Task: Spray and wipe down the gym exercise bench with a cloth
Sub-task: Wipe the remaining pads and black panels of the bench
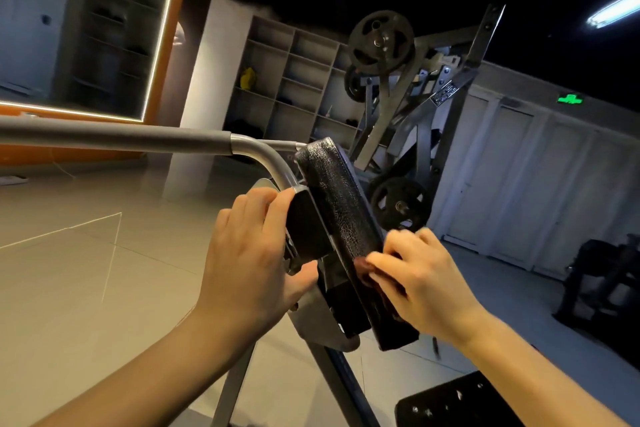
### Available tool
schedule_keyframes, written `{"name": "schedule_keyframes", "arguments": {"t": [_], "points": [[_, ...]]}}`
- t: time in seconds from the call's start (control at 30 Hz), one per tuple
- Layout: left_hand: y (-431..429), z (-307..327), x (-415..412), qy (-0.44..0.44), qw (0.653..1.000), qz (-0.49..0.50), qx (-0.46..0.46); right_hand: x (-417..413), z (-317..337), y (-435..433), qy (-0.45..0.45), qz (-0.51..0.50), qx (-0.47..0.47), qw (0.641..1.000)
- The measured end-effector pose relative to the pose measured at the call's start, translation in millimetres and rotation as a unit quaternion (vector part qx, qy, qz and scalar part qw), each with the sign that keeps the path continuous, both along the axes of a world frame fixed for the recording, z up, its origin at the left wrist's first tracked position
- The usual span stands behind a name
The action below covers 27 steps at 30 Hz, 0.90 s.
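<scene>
Black cracked-leather bench pad (337, 198) stands tilted. Behind it, left hand (249, 253) grips dark back plate (304, 229); at its lower edge, right hand (426, 274) pinches dark red cloth (363, 265). Advised: brace firmly, wipe full length, overlapping strokes.

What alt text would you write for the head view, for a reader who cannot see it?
A person's right hand presses a dark red cloth against a black bench pad while the left hand grips its back. Weight plates hang behind.

Both bare: left hand (249, 253) and right hand (426, 284). Bare forearms (166, 364) as well, from the wrists (221, 312) all the way to the lower edge of view. Slender build, smooth knuckles (420, 255).
</scene>
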<state>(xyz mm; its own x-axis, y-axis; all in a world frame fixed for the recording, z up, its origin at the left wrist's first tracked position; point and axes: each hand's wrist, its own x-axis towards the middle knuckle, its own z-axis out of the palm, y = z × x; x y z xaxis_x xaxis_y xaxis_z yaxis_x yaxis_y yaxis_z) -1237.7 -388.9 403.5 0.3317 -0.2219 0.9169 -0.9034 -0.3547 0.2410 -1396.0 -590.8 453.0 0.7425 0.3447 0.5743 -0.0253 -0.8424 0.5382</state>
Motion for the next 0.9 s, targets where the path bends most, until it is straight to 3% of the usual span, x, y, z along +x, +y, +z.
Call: {"name": "schedule_keyframes", "arguments": {"t": [0.17,0.27,0.43,0.57,0.67,0.77,0.9], "points": [[1.4,0.9,2.0,-0.011,1.000,0.017,0.002,88.9,80.0,39.8,-0.133,0.030,0.015,0.990],[2.0,2.7,0.3,-0.016,1.000,0.021,0.004,107.7,82.6,49.3,-0.167,0.031,0.062,0.984],[0.6,0.0,0.4,-0.006,1.000,0.022,0.005,32.8,-6.1,16.6,-0.078,0.014,0.097,0.992],[-2.7,-1.0,-0.1,-0.002,1.000,0.017,-0.004,-31.9,-62.6,-10.5,0.013,-0.030,0.032,0.999],[-4.2,-0.6,-1.8,0.001,1.000,0.005,-0.016,-13.3,-30.0,-3.8,0.003,-0.009,0.002,1.000],[-1.8,0.0,-0.6,-0.005,1.000,0.008,-0.011,48.0,33.5,21.6,-0.087,0.025,0.005,0.996],[0.1,1.1,-0.2,-0.009,1.000,0.019,-0.004,86.5,62.3,36.0,-0.166,0.015,0.064,0.984]]}}
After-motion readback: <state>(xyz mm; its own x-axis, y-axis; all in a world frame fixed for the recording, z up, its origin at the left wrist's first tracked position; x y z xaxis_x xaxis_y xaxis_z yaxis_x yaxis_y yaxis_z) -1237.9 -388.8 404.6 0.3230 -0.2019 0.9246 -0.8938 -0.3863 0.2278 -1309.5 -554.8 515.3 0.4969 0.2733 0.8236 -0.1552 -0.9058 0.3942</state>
